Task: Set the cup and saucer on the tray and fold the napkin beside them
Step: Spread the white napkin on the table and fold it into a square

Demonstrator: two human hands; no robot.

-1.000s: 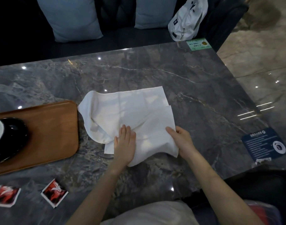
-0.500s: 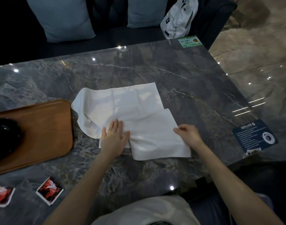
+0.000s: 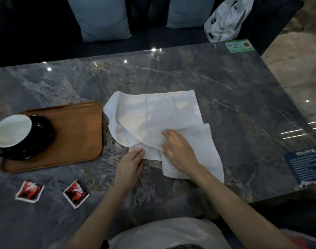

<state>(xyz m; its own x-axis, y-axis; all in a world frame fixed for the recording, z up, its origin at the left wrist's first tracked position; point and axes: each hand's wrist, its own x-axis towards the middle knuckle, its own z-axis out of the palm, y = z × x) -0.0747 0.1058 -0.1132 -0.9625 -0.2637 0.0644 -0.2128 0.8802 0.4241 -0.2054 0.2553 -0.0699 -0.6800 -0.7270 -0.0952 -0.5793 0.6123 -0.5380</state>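
Indoors, both hands' fingers press flat on the napkin (image 3: pixel 153 114) atop grey marble table (image 3: pixel 225 83)

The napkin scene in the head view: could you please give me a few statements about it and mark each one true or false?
1. The cup stands on its saucer on the wooden tray. True.
2. The napkin lies on the tray. False: it lies on the marble table, right of the tray.
3. Both hands touch the napkin. True: the left hand at its near edge, the right hand on top.
4. The napkin is folded into a neat square. False: it is rumpled and only partly folded.
5. Two red packets lie on the tray. False: they lie on the table.
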